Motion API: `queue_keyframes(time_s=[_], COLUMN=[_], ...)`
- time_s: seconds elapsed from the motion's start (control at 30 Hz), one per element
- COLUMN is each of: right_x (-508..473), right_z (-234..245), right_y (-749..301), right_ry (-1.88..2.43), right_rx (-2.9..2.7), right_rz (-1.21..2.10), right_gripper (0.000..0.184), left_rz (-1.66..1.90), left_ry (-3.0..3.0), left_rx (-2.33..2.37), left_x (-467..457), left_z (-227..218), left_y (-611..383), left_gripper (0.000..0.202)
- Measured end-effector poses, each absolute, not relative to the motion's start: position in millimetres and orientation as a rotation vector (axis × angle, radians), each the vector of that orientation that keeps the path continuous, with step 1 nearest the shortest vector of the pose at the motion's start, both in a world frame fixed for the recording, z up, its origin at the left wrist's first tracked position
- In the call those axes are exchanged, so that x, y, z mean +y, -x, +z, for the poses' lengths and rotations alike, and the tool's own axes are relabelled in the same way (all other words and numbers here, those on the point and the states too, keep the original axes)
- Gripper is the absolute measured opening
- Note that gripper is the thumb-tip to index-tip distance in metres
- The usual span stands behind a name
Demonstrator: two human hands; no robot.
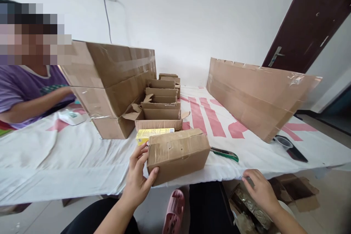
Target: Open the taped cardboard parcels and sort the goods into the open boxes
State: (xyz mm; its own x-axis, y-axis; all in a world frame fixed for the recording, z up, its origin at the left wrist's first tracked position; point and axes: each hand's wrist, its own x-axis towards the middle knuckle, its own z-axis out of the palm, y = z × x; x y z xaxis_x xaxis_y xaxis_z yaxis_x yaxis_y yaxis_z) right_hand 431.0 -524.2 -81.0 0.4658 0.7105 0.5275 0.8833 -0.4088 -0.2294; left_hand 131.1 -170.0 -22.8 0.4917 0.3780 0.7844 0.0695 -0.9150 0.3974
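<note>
My left hand [138, 177] grips the left end of a small closed cardboard box [179, 155], thumb on the near side and fingers at the far corner. The box sits at the table's front edge. Just behind it lies a yellow printed carton [155, 134], partly hidden. A green utility knife [225, 153] rests to the right of the box. My right hand [259, 188] hovers by the table edge, away from the box, with fingers loosely bent and a gap between thumb and forefinger; I see nothing in it.
Several open small boxes [161, 113] stand in a row beside stacked cartons [117, 80]. A large cardboard panel [255, 95] stands at the right, near a clear cup [283, 142] and a dark phone-like slab [297, 153]. Another person [33, 91] sits at left. Opened cartons [297, 192] lie on the floor.
</note>
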Motion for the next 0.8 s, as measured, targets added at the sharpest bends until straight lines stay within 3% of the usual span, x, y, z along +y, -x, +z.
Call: queue_keyframes(time_s=[0.27, 0.4, 0.6, 0.8], right_x=[-522, -521, -510, -460], right_z=[-85, -93, -81, -5], right_y=[-445, -457, -472, -463], right_ry=[2.284, 2.332, 2.48, 2.303], right_rx=[-1.367, -1.381, -1.361, -1.501], right_rz=[-0.387, -0.367, -0.262, -0.446], right_gripper=[0.024, 0.031, 0.017, 0.019], left_rz=[1.508, 1.483, 1.34, 1.268], left_ry=[-2.352, -2.338, -2.326, -2.256], left_rx=[0.157, 0.14, 0.078, 0.017], left_x=[-184, -187, -190, -188], left_z=[-19, -15, -8, -9], left_y=[-128, -126, -121, -120], left_gripper=[0.023, 0.024, 0.02, 0.05])
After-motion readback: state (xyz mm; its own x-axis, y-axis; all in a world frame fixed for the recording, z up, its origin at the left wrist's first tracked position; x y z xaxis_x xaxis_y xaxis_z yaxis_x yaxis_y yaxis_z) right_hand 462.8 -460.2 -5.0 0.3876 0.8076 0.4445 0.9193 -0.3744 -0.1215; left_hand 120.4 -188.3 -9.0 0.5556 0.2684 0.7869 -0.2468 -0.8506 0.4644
